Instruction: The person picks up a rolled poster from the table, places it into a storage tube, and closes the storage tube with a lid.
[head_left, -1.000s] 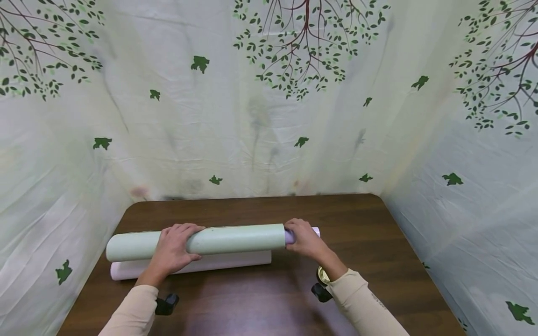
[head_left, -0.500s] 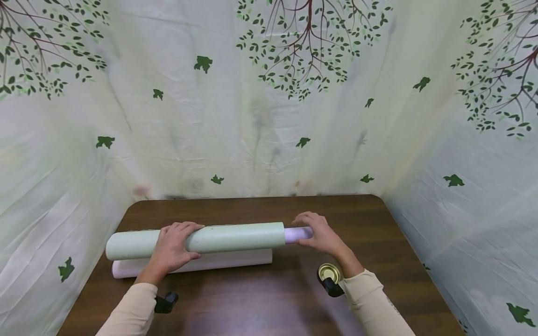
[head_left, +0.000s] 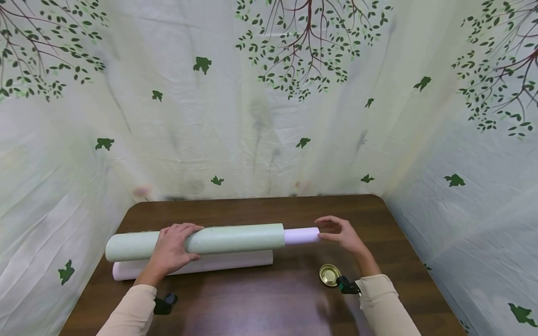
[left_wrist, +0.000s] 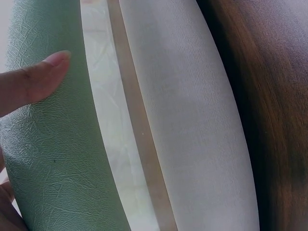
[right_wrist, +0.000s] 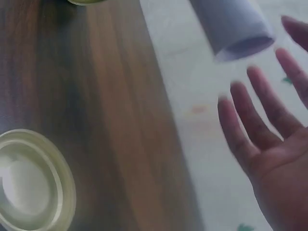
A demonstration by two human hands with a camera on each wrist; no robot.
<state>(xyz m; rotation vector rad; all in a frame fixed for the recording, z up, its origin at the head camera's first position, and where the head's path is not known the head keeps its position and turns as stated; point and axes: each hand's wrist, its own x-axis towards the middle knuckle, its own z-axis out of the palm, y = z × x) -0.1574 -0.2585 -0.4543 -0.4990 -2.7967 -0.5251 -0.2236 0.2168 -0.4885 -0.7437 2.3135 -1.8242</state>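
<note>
A pale green, textured roll like wallpaper (head_left: 239, 237) lies across the table in the head view. My left hand (head_left: 174, 247) grips it left of its middle, thumb on the near side; in the left wrist view the thumb (left_wrist: 41, 79) presses the embossed green surface. From the roll's right end sticks out a narrower lilac tube (head_left: 301, 236), its hollow end showing in the right wrist view (right_wrist: 245, 45). Just beyond that end, my right hand (head_left: 342, 235) has its fingers spread and holds nothing. A whitish-pink roll (head_left: 222, 263) lies along the near side of the green one.
A round gold-coloured lid or shallow tin (head_left: 329, 275) rests on the brown wooden table (head_left: 252, 303), near my right wrist. Part of another gold rim (right_wrist: 86, 2) shows at the top of the right wrist view. Leaf-printed curtains (head_left: 269, 116) surround the table.
My right hand has let go of the lilac tube and moved right, past its end, fingers opening. The left hand and the green roll have stayed in place. More of the gold lid shows.
</note>
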